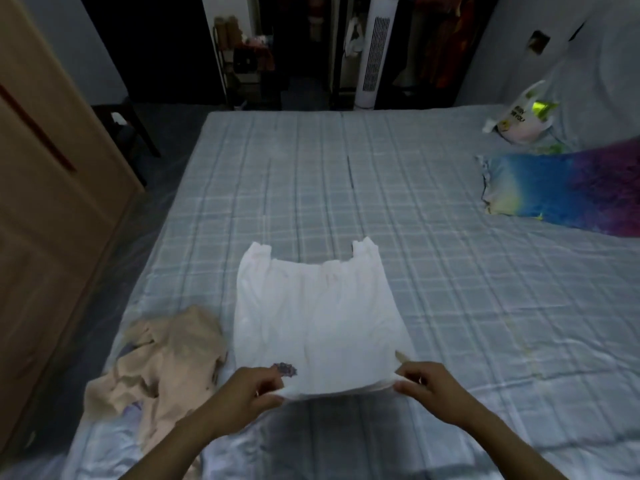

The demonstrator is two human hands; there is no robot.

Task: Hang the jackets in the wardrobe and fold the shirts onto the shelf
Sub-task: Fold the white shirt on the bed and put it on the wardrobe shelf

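Observation:
A white shirt point(318, 313) lies spread flat on the checked bed point(346, 188), its sleeves folded in and its far end pointing away from me. My left hand point(254, 388) pinches the shirt's near left corner, beside a small purple print. At the near right corner my right hand point(424, 379) pinches the edge, and that near edge is lifted slightly off the bed. A crumpled beige garment point(162, 368) lies on the bed just left of the shirt.
A wooden wardrobe point(45, 188) stands along the left side of the bed. A colourful tie-dye pillow point(561, 192) and a white plastic bag point(523, 119) lie at the right. Beyond the bed stand a white tower fan point(375, 53) and dark shelving.

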